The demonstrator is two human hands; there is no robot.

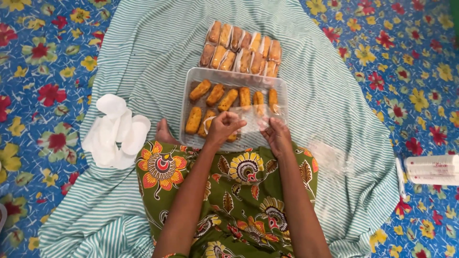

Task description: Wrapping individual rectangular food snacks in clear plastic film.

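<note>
A clear plastic tray [190,80] lies on the striped cloth in front of my knees and holds several golden-brown fried rolls [227,99]. My left hand [223,128] is closed over one roll sitting in a small white paper tray at the clear tray's near edge. My right hand [276,136] grips a clear plastic bag [253,117] stretched between the two hands. Beyond the tray lie two rows of rolls in clear bags [241,50].
A stack of white oval paper trays [114,131] lies left of my knee. Loose clear bags [332,157] rest on the cloth to the right. A white box and a pen-like stick [432,169] lie at the far right on the flowered mat.
</note>
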